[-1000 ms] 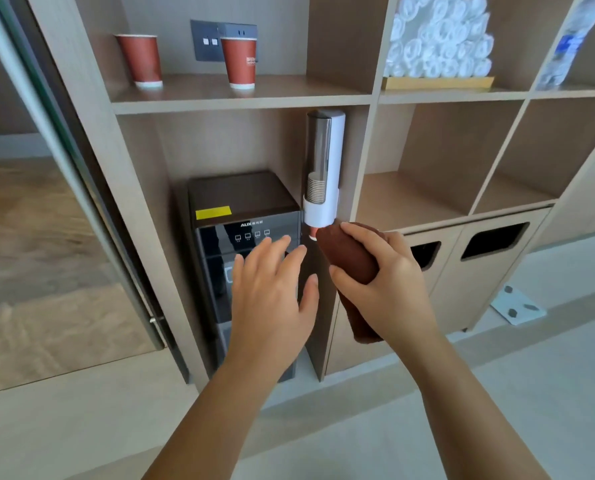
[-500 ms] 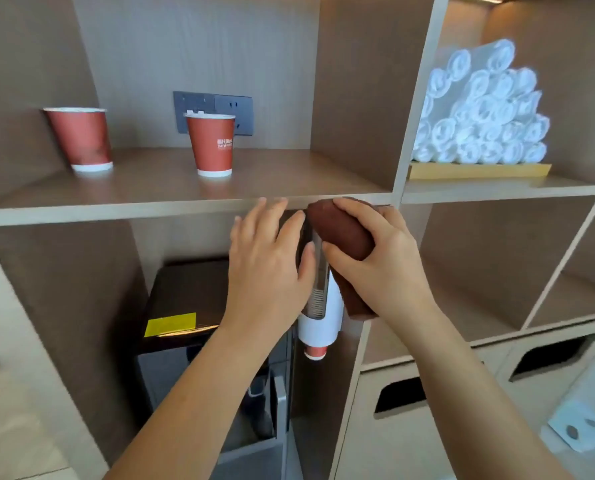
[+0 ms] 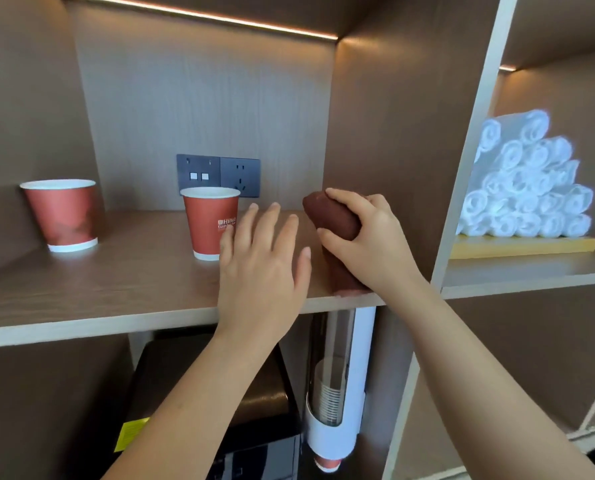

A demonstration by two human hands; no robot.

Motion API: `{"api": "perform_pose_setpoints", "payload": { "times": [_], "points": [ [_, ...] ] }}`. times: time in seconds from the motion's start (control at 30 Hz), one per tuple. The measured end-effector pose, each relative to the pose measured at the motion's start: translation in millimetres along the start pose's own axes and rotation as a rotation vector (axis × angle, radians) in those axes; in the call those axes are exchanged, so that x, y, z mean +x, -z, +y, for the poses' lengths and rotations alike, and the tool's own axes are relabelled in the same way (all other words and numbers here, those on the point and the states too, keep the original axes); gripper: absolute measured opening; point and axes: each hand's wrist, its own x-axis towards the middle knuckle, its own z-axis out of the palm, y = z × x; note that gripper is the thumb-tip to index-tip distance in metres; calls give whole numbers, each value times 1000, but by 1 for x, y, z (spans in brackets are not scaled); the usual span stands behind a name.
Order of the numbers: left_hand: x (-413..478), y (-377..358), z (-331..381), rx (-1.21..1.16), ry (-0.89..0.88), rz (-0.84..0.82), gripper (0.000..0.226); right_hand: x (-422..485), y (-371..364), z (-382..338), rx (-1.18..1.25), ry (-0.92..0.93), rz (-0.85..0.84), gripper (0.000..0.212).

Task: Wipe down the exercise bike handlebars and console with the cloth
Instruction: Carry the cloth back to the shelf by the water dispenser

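Right hand (image 3: 375,244) fingers clamp the brown cloth (image 3: 334,223); left hand (image 3: 261,265) fingers spread, empty.

Wooden shelving (image 3: 393,98) fills the view. A light strip (image 3: 199,15) glows high above the left fingers (image 3: 272,216); a grey socket plate (image 3: 218,174) sits on the back wall (image 3: 185,98) beyond them. Rolled white towels (image 3: 528,188) stack well to their right, and a cup dispenser (image 3: 360,358) hangs below.

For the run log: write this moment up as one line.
right hand: grips brown cloth | left hand: open, over shelf by red cup | exercise bike: not in view
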Motion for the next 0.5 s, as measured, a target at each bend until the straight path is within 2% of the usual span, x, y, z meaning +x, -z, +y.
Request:
{"api": "perform_pose_setpoints", "payload": {
  "times": [0.2, 0.37, 0.43, 0.5],
  "points": [
    [-1, -5, -6, 81, -9, -71, 55, 18, -23, 7, -185, -150, -124, 59],
    [-1, -7, -7, 115, 0, -113, 60, 27, -28, 2, -491, -260, -386, 63],
    [-3, -7, -8, 122, 2, -118, 59, 25, -28, 1, -514, -256, -364, 62],
    [-4, -6, -8, 123, -1, -113, 58, 18, -25, 1, -427, -196, -249, 57]
  ]
}}
